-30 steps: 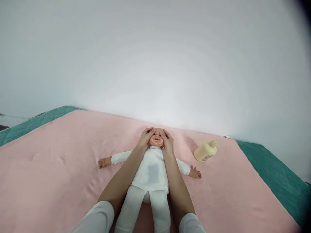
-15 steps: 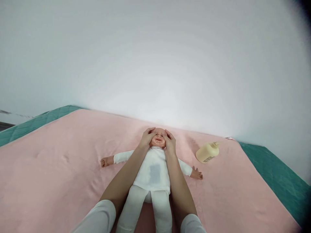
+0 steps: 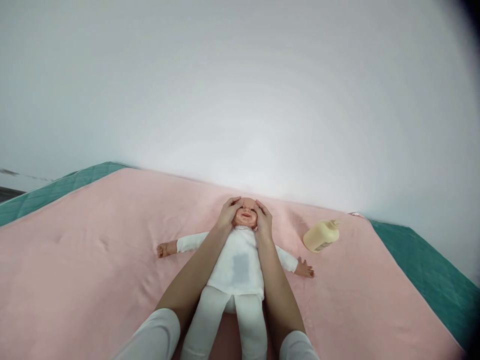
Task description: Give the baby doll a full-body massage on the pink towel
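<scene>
A bald baby doll in a white long-sleeved top and white trousers lies on its back on a smooth pink cloth, head toward a plain pale wall. The person's left hand and right hand cup the two sides of the doll's head, each part open with its fingers loosely bent. The thumbs lie over the edges of the face and partly cover the eyes; the ears are mostly hidden. How firmly the hands press cannot be told.

The forearms cross over the doll's outstretched arms, hiding the shoulders, and its lower legs run off the bottom edge. A grey-blue rectangle marks the top's front; whether it is a print or something beneath is unclear.

Near the doll's hand on the right stands a pale yellow, round-shouldered bottle with a nozzle top; its dark lettering is too small to read. A green quilted cover shows past the cloth on both sides, cut off by the frame. Dark shadow swallows the upper right corner.
</scene>
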Demonstrator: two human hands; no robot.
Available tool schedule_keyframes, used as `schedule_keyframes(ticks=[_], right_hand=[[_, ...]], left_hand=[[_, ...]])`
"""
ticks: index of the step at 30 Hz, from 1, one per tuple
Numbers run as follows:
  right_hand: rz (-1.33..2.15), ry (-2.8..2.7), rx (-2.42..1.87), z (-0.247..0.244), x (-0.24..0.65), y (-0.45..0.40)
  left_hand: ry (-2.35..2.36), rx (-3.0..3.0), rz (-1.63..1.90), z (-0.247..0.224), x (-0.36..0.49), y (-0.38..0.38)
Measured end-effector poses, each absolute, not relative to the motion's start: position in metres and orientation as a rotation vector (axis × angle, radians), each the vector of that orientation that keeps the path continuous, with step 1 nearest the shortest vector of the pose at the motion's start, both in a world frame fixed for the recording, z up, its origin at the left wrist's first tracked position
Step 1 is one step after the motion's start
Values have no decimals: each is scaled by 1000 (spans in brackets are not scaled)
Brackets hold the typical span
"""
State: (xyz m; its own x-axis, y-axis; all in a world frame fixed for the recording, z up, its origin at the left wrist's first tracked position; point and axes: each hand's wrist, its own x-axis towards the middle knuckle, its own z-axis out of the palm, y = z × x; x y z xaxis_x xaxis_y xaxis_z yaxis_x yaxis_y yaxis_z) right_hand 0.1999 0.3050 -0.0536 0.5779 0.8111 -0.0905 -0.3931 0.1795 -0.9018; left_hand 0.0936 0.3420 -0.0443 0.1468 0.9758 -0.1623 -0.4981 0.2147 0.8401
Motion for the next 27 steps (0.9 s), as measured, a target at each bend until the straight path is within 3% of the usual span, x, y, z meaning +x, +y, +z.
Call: schedule_keyframes(ticks=[27], right_hand=[[921, -478, -1032, -41, 199, 297]], left_hand=[[788, 739, 1203, -37, 89, 340]])
